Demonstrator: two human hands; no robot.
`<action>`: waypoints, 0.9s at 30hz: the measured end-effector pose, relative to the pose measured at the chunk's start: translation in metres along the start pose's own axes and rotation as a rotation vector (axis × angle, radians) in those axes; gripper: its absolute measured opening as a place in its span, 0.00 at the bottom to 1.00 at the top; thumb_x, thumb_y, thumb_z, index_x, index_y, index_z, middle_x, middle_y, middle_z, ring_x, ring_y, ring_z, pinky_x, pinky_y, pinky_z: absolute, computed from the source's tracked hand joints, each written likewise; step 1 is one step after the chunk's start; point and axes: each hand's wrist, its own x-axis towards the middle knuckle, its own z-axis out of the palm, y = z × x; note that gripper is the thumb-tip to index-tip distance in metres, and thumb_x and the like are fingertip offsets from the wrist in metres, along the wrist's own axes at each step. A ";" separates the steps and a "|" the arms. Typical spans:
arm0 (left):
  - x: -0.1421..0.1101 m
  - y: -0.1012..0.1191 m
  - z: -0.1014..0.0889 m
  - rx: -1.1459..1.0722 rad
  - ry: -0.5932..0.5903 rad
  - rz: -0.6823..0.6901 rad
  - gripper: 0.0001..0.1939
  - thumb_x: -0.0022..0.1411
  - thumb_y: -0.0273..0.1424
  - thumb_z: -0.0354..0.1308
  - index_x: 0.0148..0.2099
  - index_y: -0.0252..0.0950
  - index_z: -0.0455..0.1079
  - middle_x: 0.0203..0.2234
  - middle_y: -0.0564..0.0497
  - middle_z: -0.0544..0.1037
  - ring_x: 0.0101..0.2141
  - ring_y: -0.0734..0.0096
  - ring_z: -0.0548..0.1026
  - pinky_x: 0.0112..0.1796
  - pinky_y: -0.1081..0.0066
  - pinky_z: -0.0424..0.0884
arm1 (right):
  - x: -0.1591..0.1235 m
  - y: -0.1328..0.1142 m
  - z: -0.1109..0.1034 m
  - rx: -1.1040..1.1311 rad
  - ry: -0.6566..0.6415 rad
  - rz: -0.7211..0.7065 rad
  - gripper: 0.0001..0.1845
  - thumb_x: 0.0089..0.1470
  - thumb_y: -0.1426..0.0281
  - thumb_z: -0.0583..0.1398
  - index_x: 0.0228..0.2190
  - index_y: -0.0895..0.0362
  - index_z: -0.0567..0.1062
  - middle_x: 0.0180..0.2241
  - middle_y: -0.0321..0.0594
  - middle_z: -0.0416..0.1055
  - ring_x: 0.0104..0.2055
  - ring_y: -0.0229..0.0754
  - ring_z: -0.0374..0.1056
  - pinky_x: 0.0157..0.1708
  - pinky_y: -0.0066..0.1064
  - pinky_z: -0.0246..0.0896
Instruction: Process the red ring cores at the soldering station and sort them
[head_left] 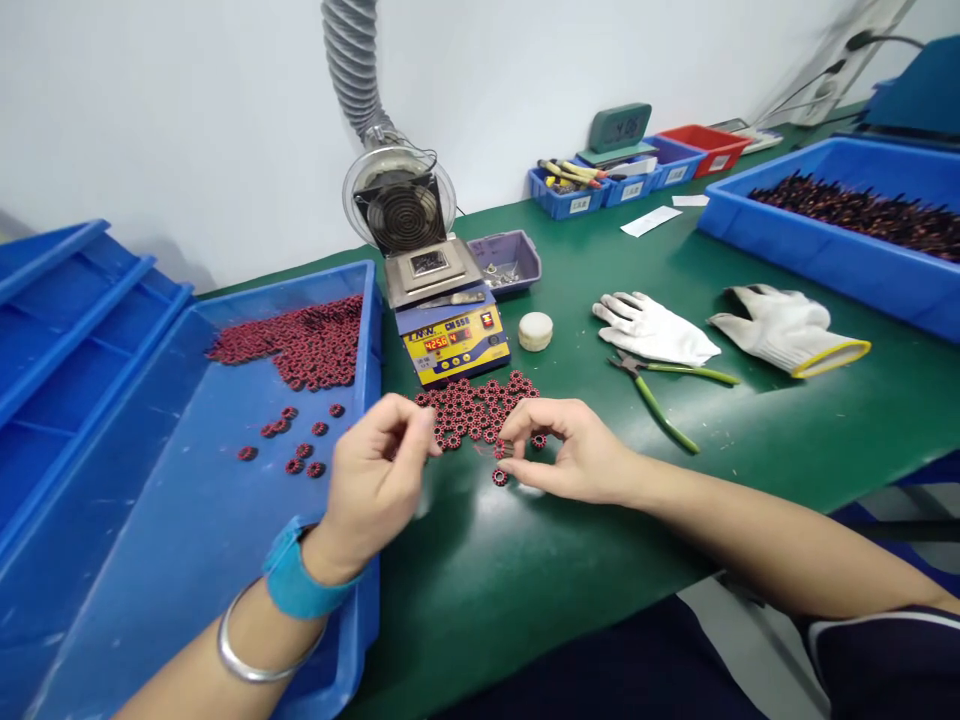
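My right hand (574, 450) holds a small red-and-black wound coil (500, 451) between thumb and fingers, with thin wires sticking out to its left. Just below it, another ring-shaped coil (500, 478) lies on the green table (465, 600). My left hand (382, 475), wearing a blue wristband (300, 580) and a silver bangle, is closed with thumb against forefinger; whatever is in that pinch is hidden. Behind both hands spreads a cluster of several such coils (472, 405), in front of a solder pot (454, 335) with a yellow panel and lit red digits.
At left stands a blue tray (187, 510) with many coils. Round the pot are a purple bin (536, 262), a round white container (535, 332) and a fume hose (352, 60). To the right lie white gloves (656, 328), green-handled cutters (664, 405) and another blue tray (817, 250).
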 end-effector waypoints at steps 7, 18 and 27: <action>0.002 -0.001 0.006 -0.009 -0.203 -0.036 0.11 0.63 0.38 0.54 0.32 0.36 0.66 0.24 0.54 0.70 0.25 0.73 0.67 0.28 0.73 0.63 | -0.002 0.002 0.003 -0.061 0.027 -0.116 0.06 0.49 0.74 0.64 0.31 0.59 0.71 0.25 0.35 0.72 0.28 0.33 0.70 0.32 0.26 0.67; -0.005 0.002 0.015 -0.093 -0.244 0.004 0.18 0.68 0.34 0.48 0.25 0.36 0.63 0.20 0.53 0.68 0.23 0.74 0.66 0.27 0.73 0.63 | -0.002 -0.003 0.011 -0.116 0.102 -0.252 0.05 0.52 0.75 0.63 0.32 0.58 0.70 0.27 0.37 0.71 0.28 0.34 0.67 0.31 0.27 0.67; -0.003 0.004 0.015 -0.290 -0.298 -0.169 0.17 0.64 0.41 0.54 0.28 0.35 0.64 0.19 0.55 0.69 0.20 0.77 0.66 0.23 0.76 0.63 | 0.001 -0.006 0.014 -0.143 0.235 -0.274 0.06 0.50 0.76 0.63 0.29 0.57 0.70 0.24 0.35 0.70 0.27 0.34 0.66 0.29 0.27 0.65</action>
